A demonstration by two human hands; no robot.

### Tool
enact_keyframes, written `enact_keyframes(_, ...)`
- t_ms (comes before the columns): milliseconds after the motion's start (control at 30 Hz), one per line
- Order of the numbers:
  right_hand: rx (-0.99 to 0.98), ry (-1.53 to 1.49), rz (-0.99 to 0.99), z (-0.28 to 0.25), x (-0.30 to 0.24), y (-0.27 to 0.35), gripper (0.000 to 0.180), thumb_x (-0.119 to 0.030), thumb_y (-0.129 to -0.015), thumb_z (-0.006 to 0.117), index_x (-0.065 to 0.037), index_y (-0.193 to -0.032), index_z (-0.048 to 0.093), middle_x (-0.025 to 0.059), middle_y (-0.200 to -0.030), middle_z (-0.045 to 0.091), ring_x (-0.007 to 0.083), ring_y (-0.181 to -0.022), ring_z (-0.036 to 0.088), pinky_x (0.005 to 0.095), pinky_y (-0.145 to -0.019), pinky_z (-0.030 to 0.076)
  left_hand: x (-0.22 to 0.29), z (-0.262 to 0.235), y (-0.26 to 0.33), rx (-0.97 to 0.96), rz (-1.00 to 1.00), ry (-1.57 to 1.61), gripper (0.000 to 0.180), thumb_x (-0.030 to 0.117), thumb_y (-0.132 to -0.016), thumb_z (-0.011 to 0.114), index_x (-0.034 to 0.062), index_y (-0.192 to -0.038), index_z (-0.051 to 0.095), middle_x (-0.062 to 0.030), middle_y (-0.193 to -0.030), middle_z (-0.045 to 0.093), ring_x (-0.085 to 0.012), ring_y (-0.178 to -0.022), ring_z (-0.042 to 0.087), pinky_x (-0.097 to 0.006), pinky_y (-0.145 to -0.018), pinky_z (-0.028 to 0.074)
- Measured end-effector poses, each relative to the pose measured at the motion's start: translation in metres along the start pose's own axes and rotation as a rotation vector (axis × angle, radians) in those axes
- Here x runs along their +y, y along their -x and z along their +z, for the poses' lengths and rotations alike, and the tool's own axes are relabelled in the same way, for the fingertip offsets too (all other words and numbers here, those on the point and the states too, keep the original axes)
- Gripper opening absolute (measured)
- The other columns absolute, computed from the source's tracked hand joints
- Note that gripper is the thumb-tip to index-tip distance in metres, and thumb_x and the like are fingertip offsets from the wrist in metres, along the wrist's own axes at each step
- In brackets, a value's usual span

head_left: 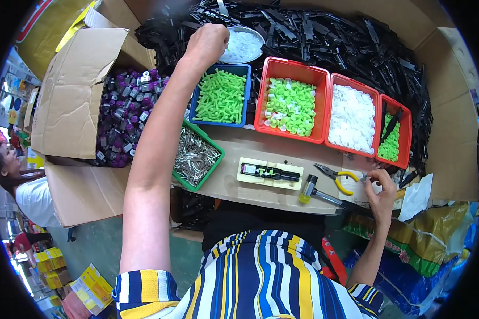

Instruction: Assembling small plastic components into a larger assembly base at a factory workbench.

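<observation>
Over metal bowl [243,45]: L hand [207,45].

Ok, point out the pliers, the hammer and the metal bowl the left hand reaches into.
pliers [339,178]: head view, on the yellow handle
hammer [307,190]: head view, on the head with the yellow face
metal bowl [243,46]: head view, on the white pieces inside

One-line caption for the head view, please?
Left hand reaches to a metal bowl of white parts; right hand pinches a small part beside pliers.

Short-sleeved shirt [261,276] with navy, white and yellow stripes; bare forearms.
</observation>
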State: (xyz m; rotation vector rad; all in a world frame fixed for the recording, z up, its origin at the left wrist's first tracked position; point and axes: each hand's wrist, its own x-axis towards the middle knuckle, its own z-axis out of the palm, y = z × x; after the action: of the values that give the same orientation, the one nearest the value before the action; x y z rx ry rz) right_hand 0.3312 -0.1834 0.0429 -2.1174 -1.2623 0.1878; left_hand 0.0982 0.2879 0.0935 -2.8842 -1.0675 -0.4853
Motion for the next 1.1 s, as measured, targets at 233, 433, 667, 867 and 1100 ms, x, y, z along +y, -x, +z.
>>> enact_keyframes(233, -0.013, 0.029, -0.006, -0.004, -0.002, 0.0, 0.014, 0.0, -0.079, 0.065, 0.003, -0.092, 0.063, 0.0086, -0.088, 0.065, 0.0174, -0.078, 0.061, 0.0292, -0.071, 0.048, 0.003, 0.0, 0.004, 0.019, 0.065, 0.013, 0.008, 0.011, -0.079, 0.072, 0.0054, -0.083, 0.075, -0.017, -0.085, 0.072, -0.0352, -0.083, 0.071, -0.044, -0.077, 0.057)
enact_keyframes(433, 0.064, -0.123, 0.042, -0.006, -0.003, 0.003, 0.014, 0.006, -0.082, 0.062, 0.003, -0.095, 0.064, 0.0061, -0.092, 0.064, 0.0137, -0.082, 0.062, 0.026, -0.074, 0.049, 0.005, -0.031, 0.034, 0.162, -0.01, 0.322, 0.015, 0.009, -0.081, 0.072, 0.0018, -0.094, 0.075, -0.0162, -0.084, 0.073, -0.0257, -0.076, 0.071, -0.034, -0.073, 0.055)
enact_keyframes(667, 0.119, -0.81, -0.011, 0.024, -0.054, -0.015, 0.021, 0.013, -0.086, 0.057, 0.006, -0.104, 0.065, 0.012, -0.104, 0.065, 0.0179, -0.094, 0.066, 0.0312, -0.088, 0.053, 0.084, -0.058, 0.116, 0.044, -0.178, 0.99, 0.016, 0.009, -0.087, 0.073, -0.0043, -0.095, 0.073, -0.0025, -0.083, 0.07, -0.0063, -0.074, 0.061, -0.021, -0.068, 0.048)
enact_keyframes(867, 0.065, -1.179, -0.108, 0.066, -0.106, -0.027, 0.019, 0.012, -0.086, 0.059, 0.004, -0.102, 0.066, 0.0152, -0.104, 0.067, 0.0203, -0.097, 0.067, 0.0351, -0.089, 0.057, 0.136, -0.037, 0.183, -0.044, -0.295, 1.312, 0.013, 0.007, -0.085, 0.077, -0.0007, -0.095, 0.074, 0.0009, -0.082, 0.07, -0.0017, -0.064, 0.052, -0.019, -0.057, 0.041)
enact_keyframes(1100, 0.042, -1.102, -0.133, 0.076, -0.118, -0.02, 0.018, 0.013, -0.085, 0.064, 0.003, -0.099, 0.068, 0.016, -0.103, 0.069, 0.0209, -0.098, 0.067, 0.034, -0.088, 0.057, 0.145, -0.038, 0.201, -0.061, -0.263, 1.237, 0.012, 0.01, -0.082, 0.077, 0.0026, -0.091, 0.076, -0.002, -0.08, 0.07, -0.0064, -0.067, 0.053, -0.024, -0.059, 0.04)
